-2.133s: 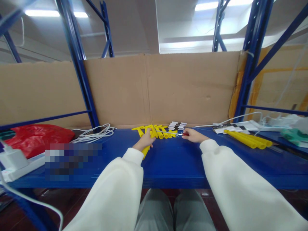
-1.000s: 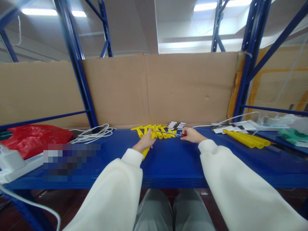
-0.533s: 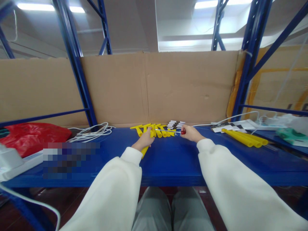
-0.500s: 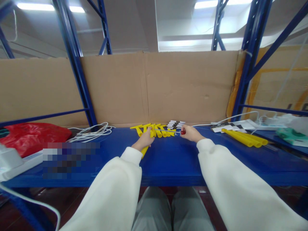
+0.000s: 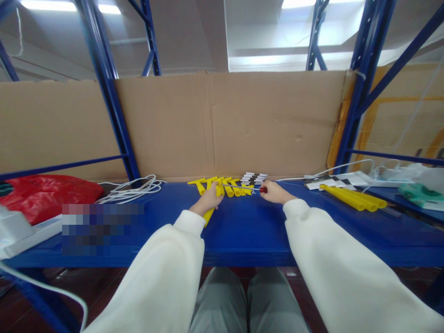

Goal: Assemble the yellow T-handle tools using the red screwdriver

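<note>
Closed round a yellow plastic tube-shaped piece (image 5: pixel 209 215), my left hand (image 5: pixel 208 200) holds it tilted above the blue shelf top. My right hand (image 5: pixel 274 192) grips the red handle of a screwdriver (image 5: pixel 263 189). Its thin metal shaft runs level to the left, and the tip meets the upper part of the yellow piece at my left hand. The exact contact point is too small to make out. Just behind my hands several more yellow T-shaped pieces (image 5: pixel 237 190) lie in a row. Small yellow parts (image 5: pixel 247 190) lie under the shaft.
Black-and-white strips (image 5: pixel 254 178) lie at the back by the cardboard wall (image 5: pixel 263 125). Several yellow tubes (image 5: pixel 354 199) rest at the right. To the left are a coiled white cable (image 5: pixel 145 187), a red plastic bag (image 5: pixel 52 194) and a white power strip (image 5: pixel 38 236). Blue posts (image 5: pixel 121 125) rise behind.
Both hands keep nearly the same place and grip, with the screwdriver still against the yellow piece. The whole view has shifted very slightly.
</note>
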Demonstrator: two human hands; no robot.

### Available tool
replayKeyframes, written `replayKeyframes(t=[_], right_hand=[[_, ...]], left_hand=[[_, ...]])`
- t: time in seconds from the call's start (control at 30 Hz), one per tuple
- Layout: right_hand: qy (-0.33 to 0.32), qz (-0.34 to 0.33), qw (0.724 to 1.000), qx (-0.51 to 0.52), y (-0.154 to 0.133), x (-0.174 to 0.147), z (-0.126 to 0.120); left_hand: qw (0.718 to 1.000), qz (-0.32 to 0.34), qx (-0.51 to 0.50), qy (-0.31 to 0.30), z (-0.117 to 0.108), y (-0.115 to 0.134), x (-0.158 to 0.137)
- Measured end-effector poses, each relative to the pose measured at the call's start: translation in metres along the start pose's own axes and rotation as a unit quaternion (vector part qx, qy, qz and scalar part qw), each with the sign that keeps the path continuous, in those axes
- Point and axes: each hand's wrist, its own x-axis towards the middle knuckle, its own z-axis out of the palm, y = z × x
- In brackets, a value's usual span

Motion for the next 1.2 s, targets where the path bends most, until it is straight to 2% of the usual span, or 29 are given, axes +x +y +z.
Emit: replayKeyframes(t=[0.13,0.33,0.47,0.63,0.77,0.9,1.2], right_hand=[[0.026,-0.015,1.0,-0.005,0.003,0.0,0.0],[-0.003,0.052,0.999,-0.014,0.0,-0.004,-0.003],[0.001,0.043,0.999,0.017,-0.001,-0.004,-0.003],[-0.016,0.016,1.0,0.012,0.001,-0.001,-0.003],[-0.014,0.035,0.999,-0.004,0.001,-0.003,-0.004],[-0.018,0.06,0.998,-0.004,0.0,-0.004,-0.003],[-0.038,0.03,0.998,0.033,0.0,-0.004,-0.004]], left_hand=[[0.999,0.002,-0.033,-0.026,0.001,-0.004,0.003],[0.99,-0.017,-0.129,-0.054,0.005,-0.01,0.01],[0.99,-0.027,-0.126,-0.052,0.004,-0.009,0.01],[0.997,0.001,-0.078,-0.012,0.004,-0.008,0.009],[0.999,0.032,-0.03,0.029,0.004,-0.009,0.009],[0.998,0.041,-0.007,0.043,0.003,-0.01,0.01],[0.997,0.035,-0.037,0.059,0.004,-0.012,0.012]])
